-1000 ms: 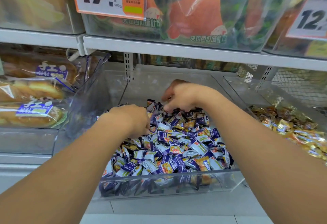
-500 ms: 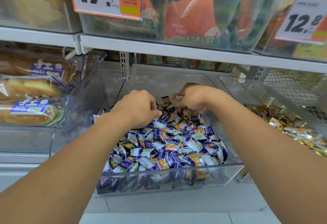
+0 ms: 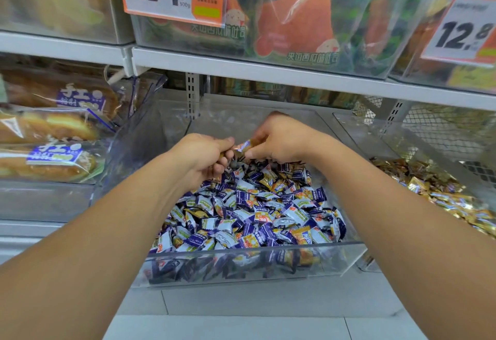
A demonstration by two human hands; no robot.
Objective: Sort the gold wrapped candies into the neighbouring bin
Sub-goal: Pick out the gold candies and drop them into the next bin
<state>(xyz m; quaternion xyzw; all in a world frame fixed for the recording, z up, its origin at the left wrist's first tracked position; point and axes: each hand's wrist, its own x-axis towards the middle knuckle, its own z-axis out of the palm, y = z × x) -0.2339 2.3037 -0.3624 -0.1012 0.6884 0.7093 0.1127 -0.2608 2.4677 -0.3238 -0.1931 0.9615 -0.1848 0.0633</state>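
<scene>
bagged bread loaves [image 3: 51,149] are noted on the shelf at far left, behind a clear wall. next, the left hand [image 3: 204,157] is held over the back of the clear middle bin [image 3: 241,267], fingers curled; something brownish is seen inside the curl, but it cannot be told whether it is a gold candy. just beside it, a single wrapped candy [image 3: 243,146] is pinched in the thumb and fingers of the right hand [image 3: 281,144], lifted clear of the pile; its wrapper shows gold and white, blurred. the two hands are nearly touching. below them the middle bin is filled with mostly purple-and-white candies [image 3: 241,213], with gold wrapped candies [image 3: 302,235] scattered among them. to the right, across the clear divider, the neighbouring bin [image 3: 375,266] is seen holding a heap of gold candy [image 3: 440,194].

step judged in hand: picking, with one piece gathered. many gold pieces remain, so the task is judged far from done. next move calls for the right hand to be carried rightward over the divider and loosened above the gold heap.
</scene>
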